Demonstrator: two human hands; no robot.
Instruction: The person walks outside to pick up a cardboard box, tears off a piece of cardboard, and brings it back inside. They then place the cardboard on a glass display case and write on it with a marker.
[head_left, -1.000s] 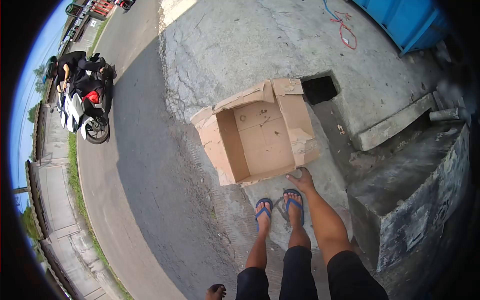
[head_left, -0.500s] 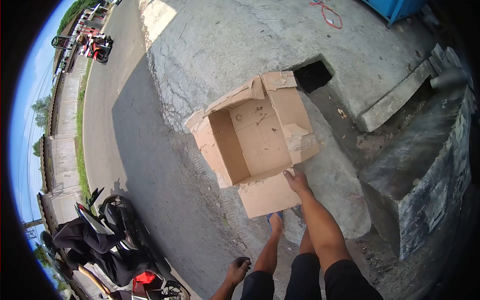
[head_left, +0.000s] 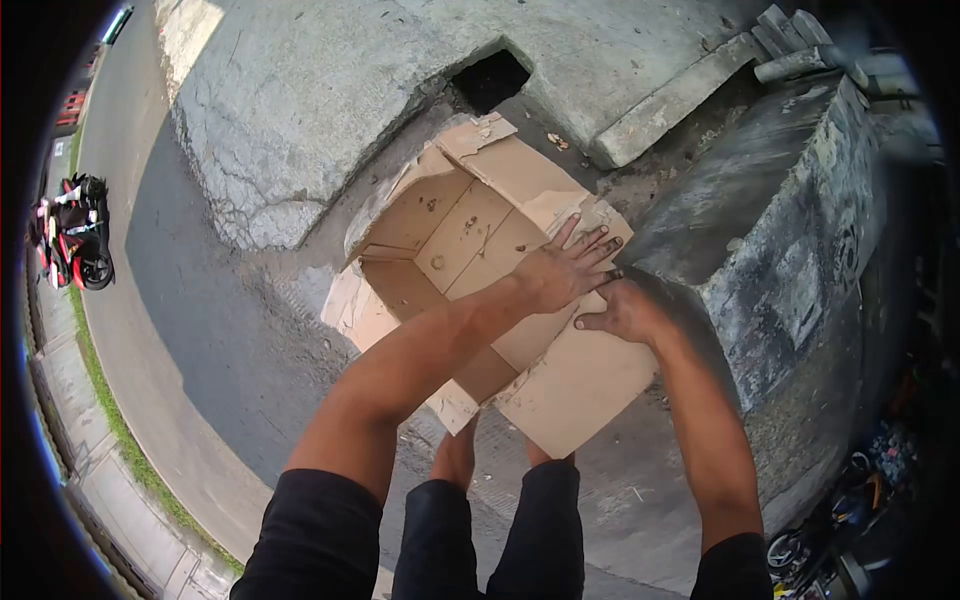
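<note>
An open cardboard box (head_left: 545, 355) with torn flaps and dirt specks inside is tilted in front of me, low over the ground. My left hand (head_left: 570, 268) reaches across the box, its dirty fingers spread against the right-hand flap. Close beside it, my right hand (head_left: 630, 312) grips the box's right edge. Its thumb lies on the cardboard and its other fingers are partly hidden. Both my legs show below the box; my feet are hidden behind it.
A rectangular hole (head_left: 490, 82) opens in the concrete slab (head_left: 340, 90) ahead. To the right stands a rough concrete block (head_left: 770, 230). A road (head_left: 150, 330) runs along the left, with a red motorcycle (head_left: 75, 235) on it. More motorcycles (head_left: 800, 545) are at lower right.
My left hand has come up from beside my leg onto the box's right flap. The box has turned and tilted, and my view has swung right. My right hand still holds the box.
</note>
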